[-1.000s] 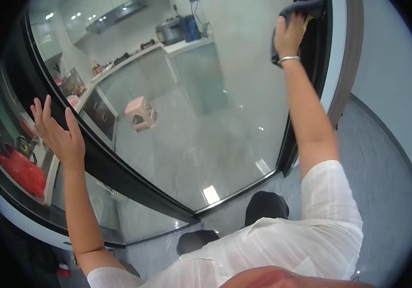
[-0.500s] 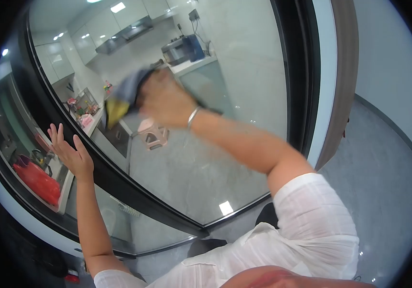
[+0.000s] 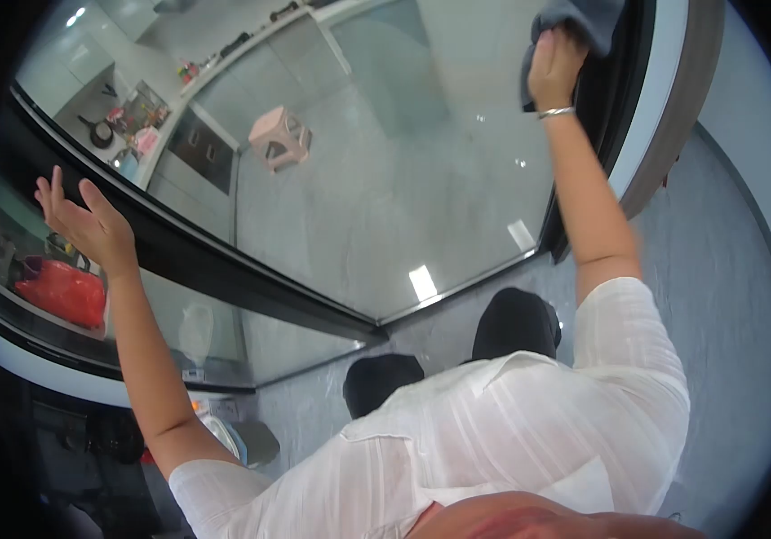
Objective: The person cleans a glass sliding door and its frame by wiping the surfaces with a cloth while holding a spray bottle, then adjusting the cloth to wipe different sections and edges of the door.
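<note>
A grey-blue cloth (image 3: 594, 25) is in my right hand (image 3: 556, 74), up at the right side of the large glass panel (image 3: 385, 216). The fingers are wrapped into the cloth and partly hidden by it. A silver bracelet (image 3: 556, 112) circles that wrist. My left hand (image 3: 91, 226) is raised at the left, fingers apart and holding nothing, by the black door frame (image 3: 224, 260). Whether its palm presses on the frame or glass I cannot tell.
Through the glass show a pink stool (image 3: 279, 136), kitchen counters and a red bag (image 3: 64, 292) at the left. A wood-toned door edge (image 3: 686, 108) stands right of the panel. Below lies grey floor (image 3: 718, 296), with my dark shoes (image 3: 518, 323) on it.
My right hand has carried the cloth from the middle of the glass to its upper right edge. The view has tilted downward, and my left hand appears slightly higher and further left.
</note>
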Available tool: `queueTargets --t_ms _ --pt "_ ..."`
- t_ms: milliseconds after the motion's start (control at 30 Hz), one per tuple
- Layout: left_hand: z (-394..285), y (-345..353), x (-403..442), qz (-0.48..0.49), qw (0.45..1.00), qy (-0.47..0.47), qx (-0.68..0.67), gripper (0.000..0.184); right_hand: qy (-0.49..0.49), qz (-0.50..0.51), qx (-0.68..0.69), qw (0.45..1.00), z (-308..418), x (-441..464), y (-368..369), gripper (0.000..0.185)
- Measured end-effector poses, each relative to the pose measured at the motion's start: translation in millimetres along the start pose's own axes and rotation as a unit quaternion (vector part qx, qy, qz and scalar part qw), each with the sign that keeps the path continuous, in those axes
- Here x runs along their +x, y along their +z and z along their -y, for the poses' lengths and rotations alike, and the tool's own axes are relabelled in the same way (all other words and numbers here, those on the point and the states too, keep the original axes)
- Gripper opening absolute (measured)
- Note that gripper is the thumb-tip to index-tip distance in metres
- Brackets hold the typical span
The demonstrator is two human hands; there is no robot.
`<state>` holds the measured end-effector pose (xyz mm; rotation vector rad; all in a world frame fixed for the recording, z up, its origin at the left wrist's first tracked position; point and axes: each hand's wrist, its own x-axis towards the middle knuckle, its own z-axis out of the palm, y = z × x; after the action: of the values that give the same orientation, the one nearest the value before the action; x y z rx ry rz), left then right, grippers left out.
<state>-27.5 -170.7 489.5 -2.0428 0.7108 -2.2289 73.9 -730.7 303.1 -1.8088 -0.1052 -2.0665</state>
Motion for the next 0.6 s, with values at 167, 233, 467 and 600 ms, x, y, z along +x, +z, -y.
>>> queueTargets --t_ms 167,233,467,600 --pt "3 6 3 0.014 1.000 -0.008 0.001 0.050 0.036 0.164 0.007 0.986 185 -140 42 0.049" --pt "10 9 5 0.001 1.000 0.006 -0.010 0.051 0.038 0.325 0.207 0.922 267 -162 33 0.053" --pt "17 5 3 0.023 1.000 -0.004 0.017 0.053 -0.177 0.450 0.195 0.853 265 -195 18 0.021" --pt "16 11 4 0.026 0.999 -0.003 0.034 0.054 -0.005 0.264 -0.055 0.963 91 -175 -1 0.059"
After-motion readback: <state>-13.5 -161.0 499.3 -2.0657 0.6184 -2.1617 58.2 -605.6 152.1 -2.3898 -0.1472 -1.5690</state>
